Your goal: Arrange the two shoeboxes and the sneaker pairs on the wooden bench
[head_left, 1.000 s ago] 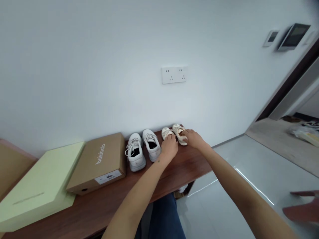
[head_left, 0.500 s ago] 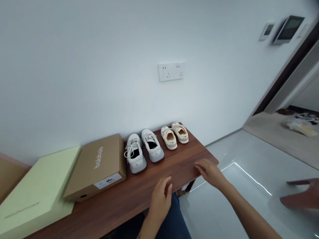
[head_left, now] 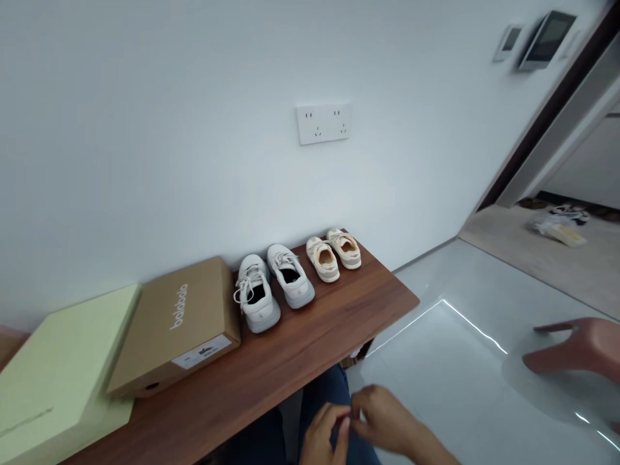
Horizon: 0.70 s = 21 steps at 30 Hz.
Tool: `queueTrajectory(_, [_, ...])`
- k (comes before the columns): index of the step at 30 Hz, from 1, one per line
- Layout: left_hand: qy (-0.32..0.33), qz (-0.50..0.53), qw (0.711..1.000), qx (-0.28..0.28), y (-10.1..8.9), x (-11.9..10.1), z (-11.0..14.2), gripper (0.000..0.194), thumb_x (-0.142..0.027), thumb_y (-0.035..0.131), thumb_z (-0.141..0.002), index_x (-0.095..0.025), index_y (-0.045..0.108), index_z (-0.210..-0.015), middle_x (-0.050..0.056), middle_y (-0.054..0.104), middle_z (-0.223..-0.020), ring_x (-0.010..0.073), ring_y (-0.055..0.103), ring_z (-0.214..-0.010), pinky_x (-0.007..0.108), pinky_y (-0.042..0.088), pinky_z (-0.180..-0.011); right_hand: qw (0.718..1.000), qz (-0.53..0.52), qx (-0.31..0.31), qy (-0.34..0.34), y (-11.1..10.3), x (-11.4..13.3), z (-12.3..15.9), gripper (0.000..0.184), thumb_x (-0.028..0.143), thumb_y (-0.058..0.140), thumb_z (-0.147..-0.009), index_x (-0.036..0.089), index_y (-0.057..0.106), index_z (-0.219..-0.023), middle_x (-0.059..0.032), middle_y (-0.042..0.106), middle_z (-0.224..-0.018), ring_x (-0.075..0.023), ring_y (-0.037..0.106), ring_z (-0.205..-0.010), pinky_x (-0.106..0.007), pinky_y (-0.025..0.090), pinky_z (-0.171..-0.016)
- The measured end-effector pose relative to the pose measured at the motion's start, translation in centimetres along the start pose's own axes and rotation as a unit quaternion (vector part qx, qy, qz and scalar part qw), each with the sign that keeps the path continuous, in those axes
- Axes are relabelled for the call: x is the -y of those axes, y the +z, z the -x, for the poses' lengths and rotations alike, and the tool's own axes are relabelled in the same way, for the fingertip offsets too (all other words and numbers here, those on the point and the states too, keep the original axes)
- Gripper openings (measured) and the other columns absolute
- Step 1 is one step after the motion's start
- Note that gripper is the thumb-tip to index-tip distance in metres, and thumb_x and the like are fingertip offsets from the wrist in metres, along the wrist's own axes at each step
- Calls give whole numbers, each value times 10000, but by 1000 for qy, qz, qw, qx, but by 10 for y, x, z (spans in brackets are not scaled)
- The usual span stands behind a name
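My left hand and my right hand meet at the bottom of the view, over my lap in blue trousers. Their fingers are curled and touch each other, and nothing shows in them. Ahead, a dark wooden bench stands against the white wall. On it a pair of small beige shoes sits at the right end, heels towards me. A pair of white laced sneakers stands just left of them. Both hands are well clear of the shoes.
A brown shoe box and a pale green box lie on the bench's left part. A double socket and a wall panel hang on the wall. A reddish-brown rounded object stands on the glossy floor at right, near a doorway.
Both hands left the small beige shoes, drew back across the bench towards me and came together over my lap. The shoes stay in place; the view shifted slightly.
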<state>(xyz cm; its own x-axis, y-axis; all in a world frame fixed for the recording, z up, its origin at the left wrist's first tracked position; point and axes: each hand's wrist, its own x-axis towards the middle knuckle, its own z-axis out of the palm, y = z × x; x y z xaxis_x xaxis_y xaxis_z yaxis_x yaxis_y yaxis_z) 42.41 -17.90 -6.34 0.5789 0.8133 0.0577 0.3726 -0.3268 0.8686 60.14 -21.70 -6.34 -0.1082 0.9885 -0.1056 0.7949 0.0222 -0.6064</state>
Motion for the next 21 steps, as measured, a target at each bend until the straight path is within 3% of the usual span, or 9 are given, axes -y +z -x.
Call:
queueTrajectory(5, [21, 3, 999, -46, -13, -44, -62, 288, -353, 438, -942, -246, 673, -1070, 84, 697, -1032, 204, 662, -982, 337, 533, -880, 971, 19, -233, 58, -105, -30, -34, 416, 501, 444, -943, 217, 567, -665, -28, 619, -674, -163, 565, -637, -268, 415, -629])
queueTrajectory(8, [7, -9, 994, -112, -10, -60, -122, 332, -306, 447, -925, -205, 592, -1206, 127, 622, -1211, 222, 602, -1138, 366, 505, -949, 951, 88, -289, 65, -156, -45, -69, 398, 498, 437, -950, 219, 549, -691, -53, 620, -753, -192, 581, -739, -290, 434, -705])
queueTrajectory(10, [-20, -49, 984, -171, -3, -65, -164, 475, -280, 499, -893, -146, 466, -1348, 187, 514, -1363, 253, 490, -1298, 398, 435, -1046, 945, 118, -298, 62, -179, -51, -96, 334, 453, 438, -957, 214, 574, -768, -81, 637, -871, -217, 593, -858, -309, 448, -794])
queueTrajectory(13, [-50, -131, 965, -220, 7, -69, -220, 739, -286, 566, -860, -90, 222, -1485, 260, 306, -1522, 307, 273, -1453, 460, 296, -1144, 929, 134, -339, 66, -195, -56, -137, 237, 375, 486, -932, 177, 582, -1018, -148, 609, -1109, -278, 539, -1103, -369, 430, -933])
queueTrajectory(15, [-65, -168, 953, -242, 11, -70, -248, 848, -303, 582, -856, -103, 89, -1516, 276, 207, -1567, 334, 188, -1481, 505, 269, -1145, 917, 126, -371, 76, -195, -60, -161, 331, 365, 527, -903, 149, 530, -1154, -183, 559, -1211, -314, 468, -1216, -411, 415, -978])
queueTrajectory(18, [-81, -182, 939, -280, 13, -66, -275, 906, -324, 597, -855, -119, 17, -1520, 289, 211, -1563, 349, 199, -1477, 527, 281, -1131, 909, 94, -394, 100, -185, -68, -187, 455, 383, 565, -874, 144, 463, -1246, -198, 513, -1259, -326, 453, -1236, -426, 429, -974])
queueTrajectory(21, [-86, -155, 935, -307, 15, -59, -288, 862, -332, 603, -861, -130, 71, -1509, 274, 301, -1522, 332, 293, -1443, 497, 324, -1117, 908, 68, -397, 115, -173, -76, -205, 519, 397, 590, -853, 150, 426, -1278, -200, 502, -1256, -318, 487, -1204, -415, 443, -968])
